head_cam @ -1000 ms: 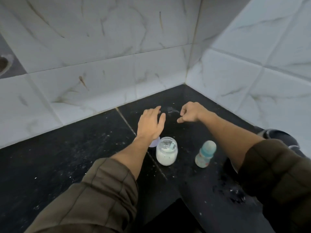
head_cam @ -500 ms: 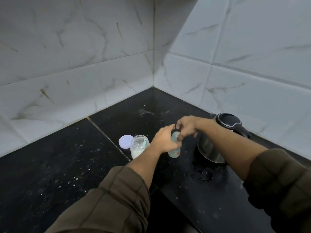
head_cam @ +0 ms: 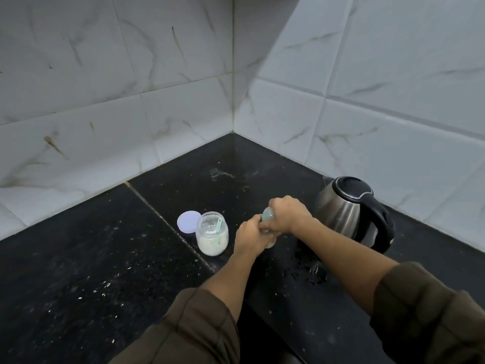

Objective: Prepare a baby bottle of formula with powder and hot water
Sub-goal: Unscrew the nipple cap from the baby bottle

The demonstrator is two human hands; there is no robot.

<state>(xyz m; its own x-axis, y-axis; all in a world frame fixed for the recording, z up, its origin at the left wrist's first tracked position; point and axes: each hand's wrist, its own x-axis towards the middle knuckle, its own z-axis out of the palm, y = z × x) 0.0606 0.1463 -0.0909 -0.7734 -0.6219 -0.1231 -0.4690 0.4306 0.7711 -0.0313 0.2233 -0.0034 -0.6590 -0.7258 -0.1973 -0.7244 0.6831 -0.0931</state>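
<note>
Both hands on the bottle, working at its top.

The bottle [head_cam: 267,227] stands on the counter [head_cam: 78,258] between the open powder jar [head_cam: 212,236] and the kettle [head_cam: 349,211], well in from the front edge. The left hand [head_cam: 249,237] wraps its body, fingers clamped round it; the right hand [head_cam: 288,215] is closed over the teal cap, likely to unscrew it. To do this well, hold the base pressed to the counter, turn only the top, and keep the bottle upright. The jar's lid [head_cam: 188,222] lies behind the jar, touching or nearly so, with a scoop inside the jar.
</note>
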